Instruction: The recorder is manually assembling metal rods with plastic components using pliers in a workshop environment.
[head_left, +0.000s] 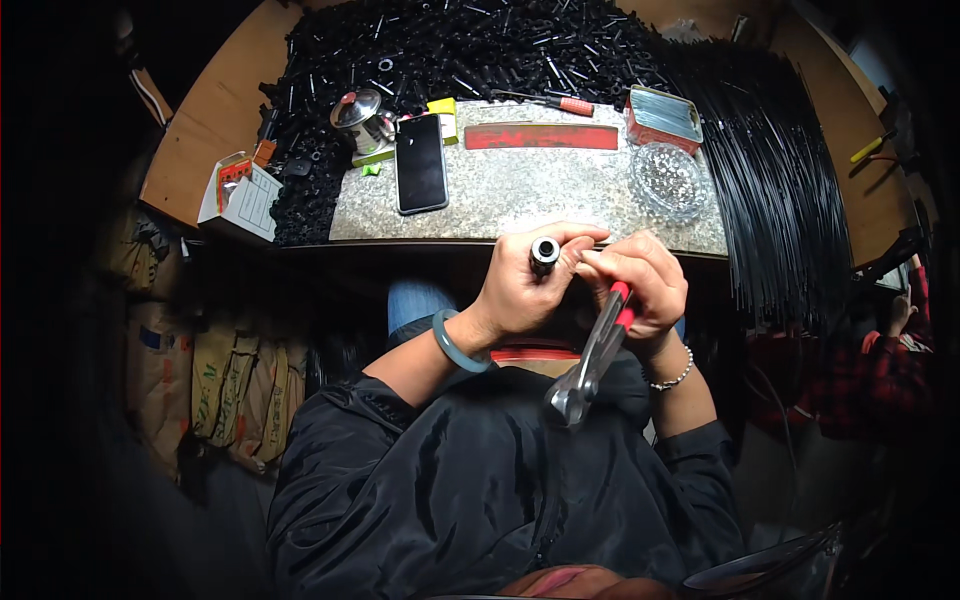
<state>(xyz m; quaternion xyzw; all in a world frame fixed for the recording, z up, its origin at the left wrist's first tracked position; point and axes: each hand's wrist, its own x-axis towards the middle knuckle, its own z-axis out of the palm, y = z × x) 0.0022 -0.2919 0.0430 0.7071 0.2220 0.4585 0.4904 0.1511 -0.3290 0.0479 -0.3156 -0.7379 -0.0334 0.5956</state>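
My left hand is closed around a black tube, whose round, metal-rimmed end faces up. Tucked in my right hand are red-handled pliers, their metal jaws hanging down toward my jacket. The fingertips of both hands come together just off the table's near edge. Whether they pinch something small between them is too fine to make out. Right behind my hands lies a speckled stone-like slab.
On the slab are a phone, a red strip, a glass dish and a box of thin rods. Black parts heap up behind. Long black rods overhang the edge at right. Another person's plaid sleeve shows far right.
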